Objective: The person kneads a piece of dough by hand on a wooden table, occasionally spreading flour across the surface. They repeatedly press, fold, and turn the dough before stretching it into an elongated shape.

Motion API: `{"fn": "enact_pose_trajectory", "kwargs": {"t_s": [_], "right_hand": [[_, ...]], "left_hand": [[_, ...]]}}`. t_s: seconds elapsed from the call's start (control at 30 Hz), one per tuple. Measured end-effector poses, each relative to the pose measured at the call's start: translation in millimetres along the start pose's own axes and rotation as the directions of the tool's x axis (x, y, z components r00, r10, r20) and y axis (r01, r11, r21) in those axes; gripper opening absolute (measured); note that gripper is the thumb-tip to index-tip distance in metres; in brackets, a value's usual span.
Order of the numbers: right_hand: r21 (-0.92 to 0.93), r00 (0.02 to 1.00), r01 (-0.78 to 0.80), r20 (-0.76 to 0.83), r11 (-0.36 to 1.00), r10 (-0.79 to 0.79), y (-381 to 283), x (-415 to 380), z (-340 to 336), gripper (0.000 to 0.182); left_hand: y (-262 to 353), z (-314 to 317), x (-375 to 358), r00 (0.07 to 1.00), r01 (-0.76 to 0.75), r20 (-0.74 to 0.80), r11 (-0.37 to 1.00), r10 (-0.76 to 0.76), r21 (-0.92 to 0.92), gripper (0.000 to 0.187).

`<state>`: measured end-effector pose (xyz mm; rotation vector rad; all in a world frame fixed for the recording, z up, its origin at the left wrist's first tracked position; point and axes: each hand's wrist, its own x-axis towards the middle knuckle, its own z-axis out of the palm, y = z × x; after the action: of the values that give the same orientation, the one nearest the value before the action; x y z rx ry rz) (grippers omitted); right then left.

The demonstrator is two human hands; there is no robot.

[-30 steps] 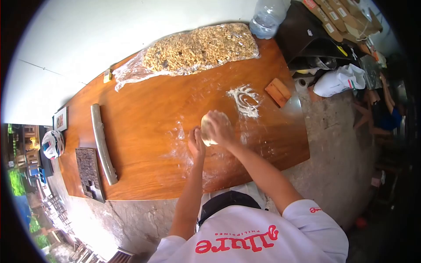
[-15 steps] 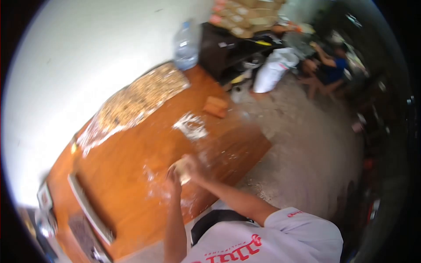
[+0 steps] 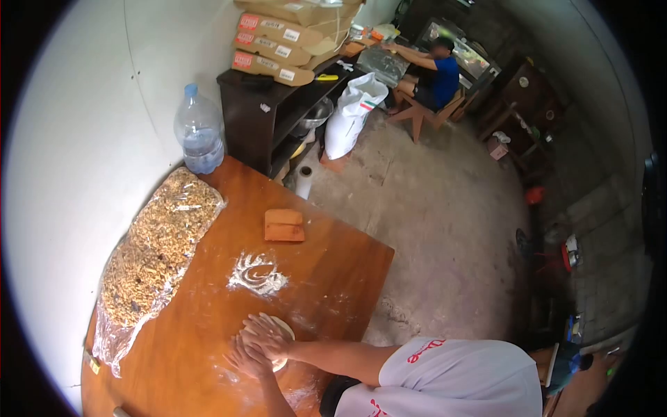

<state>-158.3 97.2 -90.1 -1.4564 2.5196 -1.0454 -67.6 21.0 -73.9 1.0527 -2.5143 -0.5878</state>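
The pale dough [image 3: 283, 328] is on the wooden table [image 3: 201, 340], low and left of centre in the frame, looking round and flattish. Its visible edge curves from top to bottom; hands cover the rest, so I can't tell its long axis. The right hand [image 3: 267, 337] lies open over it, fingers towards the upper left, not closed round it. The left hand [image 3: 246, 356], also open, overlaps the right at its lower left; I can't tell whether it touches dough.

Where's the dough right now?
Head view, lower part, left of centre: the dough is on the wooden table, partly hidden by the right hand and left hand, nearer the person than the white powder patch.
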Motion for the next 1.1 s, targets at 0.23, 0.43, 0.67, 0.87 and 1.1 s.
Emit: {"fn": "enact_pose_trajectory", "kwargs": {"t_s": [0.23,0.43,0.67,0.87,1.1], "right_hand": [[-0.024,0.943,-0.134,0.304,0.991,0.135,-19,96,-3,0.052],[0.054,0.995,-0.051,0.087,0.997,0.046,-17,102,6,0.038],[0.231,0.976,0.097,0.17,0.968,-0.138,-1,32,-9,0.039],[0.266,0.949,0.246,0.129,0.932,-0.287,9,-55,-47,0.045],[0.214,0.773,0.266,0.535,0.94,-0.341,26,-13,-121,0.048]], "left_hand": [[-45,6,76,0.987,0.049,-0.156,0.997,-0.039,0.063,0.062],[-68,17,70,0.992,0.052,-0.114,0.997,-0.045,0.055,0.056],[-2,2,-12,0.972,0.232,0.17,0.735,-0.159,-0.638,0.063],[48,-1,-111,0.984,0.177,0.07,0.915,-0.163,-0.362,0.079],[40,-44,-149,0.961,0.12,0.276,0.925,-0.018,-0.361,0.072]]}}
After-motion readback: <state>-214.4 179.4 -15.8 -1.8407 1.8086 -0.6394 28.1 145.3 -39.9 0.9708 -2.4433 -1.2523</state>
